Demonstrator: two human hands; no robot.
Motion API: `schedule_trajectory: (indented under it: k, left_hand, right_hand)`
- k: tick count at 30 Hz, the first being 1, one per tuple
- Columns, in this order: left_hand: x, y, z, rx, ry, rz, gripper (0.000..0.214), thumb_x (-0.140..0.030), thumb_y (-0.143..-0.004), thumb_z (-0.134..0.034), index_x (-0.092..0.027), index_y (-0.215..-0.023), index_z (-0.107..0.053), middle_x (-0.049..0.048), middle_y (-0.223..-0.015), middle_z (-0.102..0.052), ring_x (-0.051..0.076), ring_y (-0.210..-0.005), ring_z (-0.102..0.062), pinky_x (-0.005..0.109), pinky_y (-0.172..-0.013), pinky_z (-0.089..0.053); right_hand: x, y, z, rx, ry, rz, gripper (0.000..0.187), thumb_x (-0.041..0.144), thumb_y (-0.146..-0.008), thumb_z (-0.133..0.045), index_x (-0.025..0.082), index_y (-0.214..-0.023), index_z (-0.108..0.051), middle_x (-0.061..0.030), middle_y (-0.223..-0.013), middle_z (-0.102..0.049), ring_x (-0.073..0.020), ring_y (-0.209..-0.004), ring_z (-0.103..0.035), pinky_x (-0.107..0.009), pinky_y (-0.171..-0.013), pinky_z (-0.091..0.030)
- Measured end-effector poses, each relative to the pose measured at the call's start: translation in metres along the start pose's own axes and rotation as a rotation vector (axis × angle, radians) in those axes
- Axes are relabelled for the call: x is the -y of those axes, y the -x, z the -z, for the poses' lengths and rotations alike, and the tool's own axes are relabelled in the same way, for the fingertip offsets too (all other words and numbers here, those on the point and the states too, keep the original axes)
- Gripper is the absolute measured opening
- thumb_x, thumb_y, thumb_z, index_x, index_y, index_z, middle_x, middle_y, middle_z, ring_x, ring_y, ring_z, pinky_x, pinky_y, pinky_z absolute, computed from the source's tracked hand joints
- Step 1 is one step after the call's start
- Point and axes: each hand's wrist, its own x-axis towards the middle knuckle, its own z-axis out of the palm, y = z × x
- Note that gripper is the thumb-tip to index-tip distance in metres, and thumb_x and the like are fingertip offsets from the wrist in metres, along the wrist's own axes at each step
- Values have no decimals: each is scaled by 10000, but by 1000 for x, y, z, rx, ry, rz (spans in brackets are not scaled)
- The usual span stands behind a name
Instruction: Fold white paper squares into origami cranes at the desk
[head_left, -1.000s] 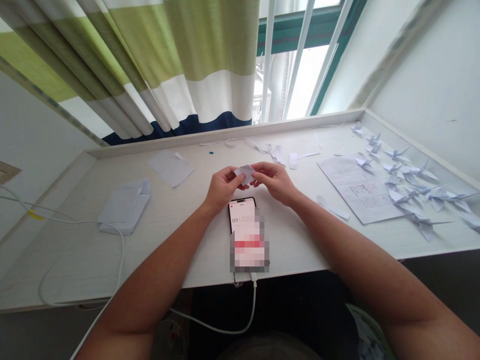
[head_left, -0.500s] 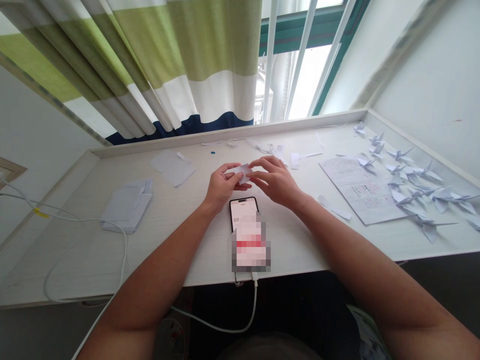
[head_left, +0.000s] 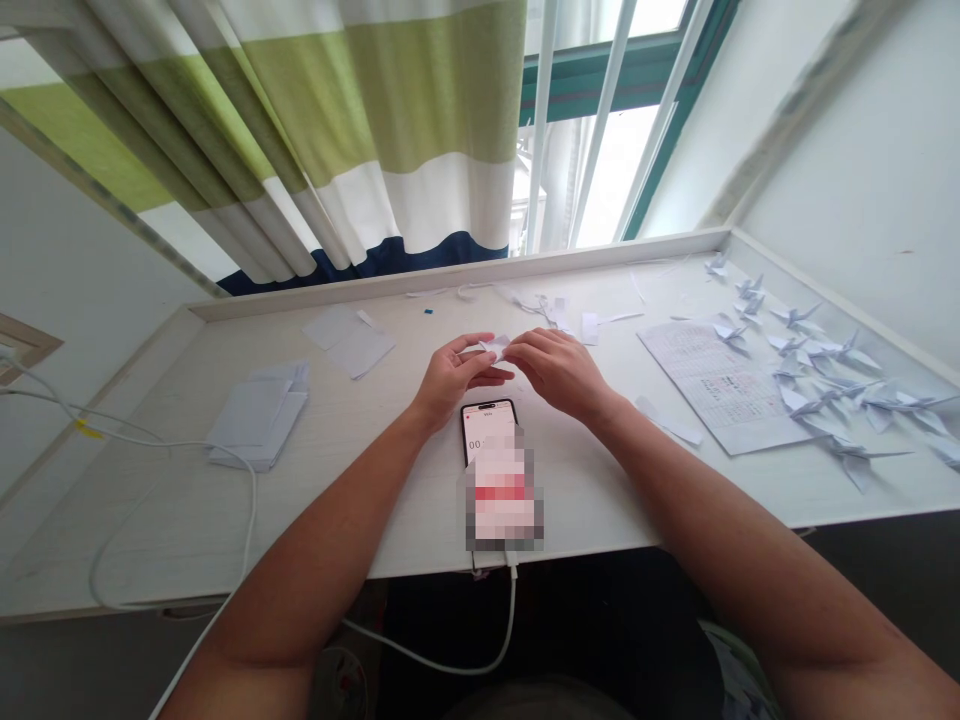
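Note:
Between my two hands, above the desk, is a small folded piece of white paper (head_left: 495, 348). My left hand (head_left: 452, 378) grips it from the left, thumb on top and fingers behind. From the right, my right hand (head_left: 556, 366) pinches its edge, the fingertips bent down over it. Part of the paper is hidden by the fingers. Just below my hands a phone (head_left: 489, 420) lies on the desk, its lower part blurred out. Several folded paper cranes (head_left: 821, 405) stand at the right, some on a printed sheet (head_left: 709, 385).
A stack of white paper (head_left: 259, 420) lies on the left, with loose sheets (head_left: 351, 340) behind it. White cables (head_left: 251, 500) cross the desk's left side and hang at its front edge. Paper scraps (head_left: 590, 328) lie at the back. A curtain (head_left: 337, 120) hangs behind the desk (head_left: 390, 500).
The right fingers have closed in and curled over the paper's edge, where they were more spread before. The paper has tilted and shows less of its face. The view has shifted slightly.

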Motion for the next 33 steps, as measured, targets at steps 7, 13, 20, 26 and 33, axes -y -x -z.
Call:
schedule_trajectory:
  k: [7, 13, 20, 26, 33]
  left_hand:
    - [6, -2, 5, 90, 50, -20, 672, -441, -800, -930, -146, -1326, -634, 97, -964, -832, 259, -889, -830, 421, -904, -638]
    - [8, -2, 7, 118, 35, -51, 630, -413, -836, -905, -194, -1358, -628, 76, -1032, -817, 252, -951, -821, 424, -929, -628]
    - [11, -5, 8, 39, -28, -11, 502, -191, -804, -811, -165, -1282, -662, 20, -881, -788, 192, -819, -795, 399, -893, -637]
    - [18, -8, 7, 1, -208, -116, 455, -156, -783, -759, -154, -1232, -686, -1, -807, -760, 185, -798, -782, 367, -838, -644]
    - [20, -8, 7, -56, -278, -158, 360, -291, -854, -785, -156, -1182, -720, 18, -823, -772, 170, -776, -751, 345, -794, -648]
  right_hand:
    - [6, -1, 4, -80, -159, -121, 221, 289, -1118, -516, 215, -1001, -689, -87, -1008, -772, -218, -923, -700, -370, -832, -534]
    - [5, 0, 5, -78, -236, -154, 204, 310, -1118, -516, 214, -1122, -696, -100, -1095, -766, -230, -992, -707, -382, -850, -558]
    - [6, -1, 7, 99, -40, -50, 243, 268, -1111, -503, 234, -1075, -741, -88, -1161, -772, -219, -921, -693, -352, -739, -483]
    - [13, 0, 8, 262, 13, -121, 215, 174, -1061, -516, 236, -1098, -718, -69, -1219, -759, -178, -829, -652, -303, -594, -315]
    - [21, -2, 8, 214, 47, -138, 274, 408, -1107, -532, 234, -1205, -719, -86, -1208, -765, -208, -904, -678, -292, -549, -270]
